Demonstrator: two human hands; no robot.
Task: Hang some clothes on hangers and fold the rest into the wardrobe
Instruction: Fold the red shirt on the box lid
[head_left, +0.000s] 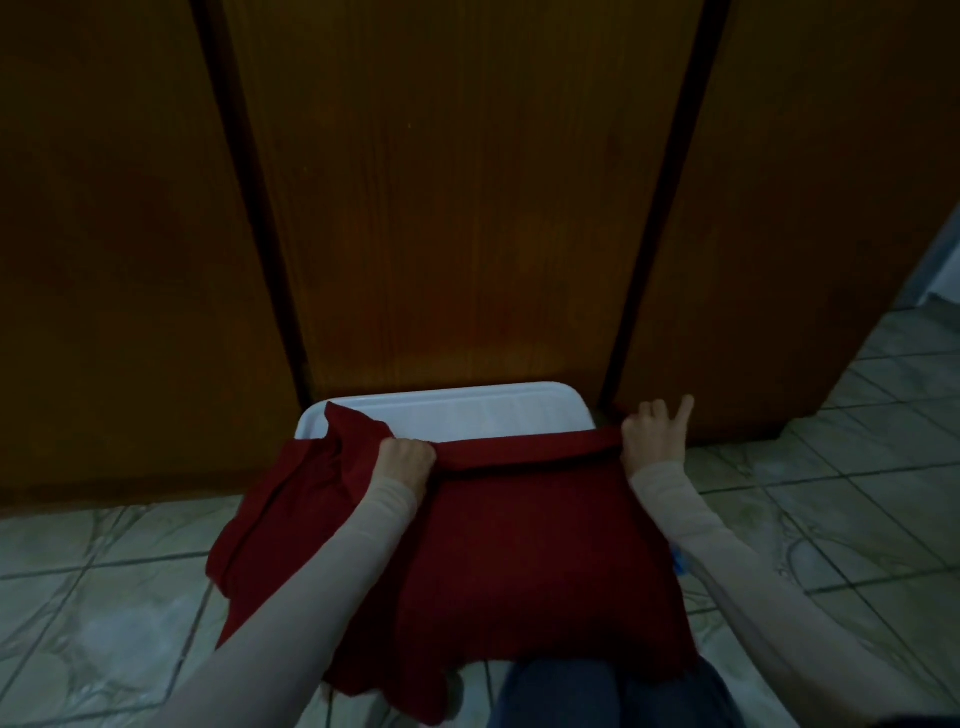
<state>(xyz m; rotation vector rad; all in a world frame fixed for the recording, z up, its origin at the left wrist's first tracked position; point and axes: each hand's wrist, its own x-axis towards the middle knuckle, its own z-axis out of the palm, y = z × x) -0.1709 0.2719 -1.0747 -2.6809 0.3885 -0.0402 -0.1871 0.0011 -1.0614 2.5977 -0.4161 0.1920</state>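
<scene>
Red cloth, a single garment (519, 545), lay spread over a white plastic tub (467, 410) that stood on the tiled floor (104, 597) against the closed wooden wardrobe doors (457, 208). It seemed to have been laid there because the tub gave a raised, flat surface for folding close to where it would be stored. The left hand (405, 460) was closed in a fist around a bunch of the fabric near the far edge, with a loose part, perhaps a sleeve, trailing off to the left side of the tub. The right hand (652, 431) pinched the far right corner of the same folded-over edge, its forefinger sticking up free. Between the two hands the edge ran as a taut, turned-over band, which suggested the grips were set wide apart to keep the fold straight. The near hem hung down toward the person's knees in dark trousers (597, 696). Judged from this, the garment was partway through folding, and the doors would still need opening before it could go inside
</scene>
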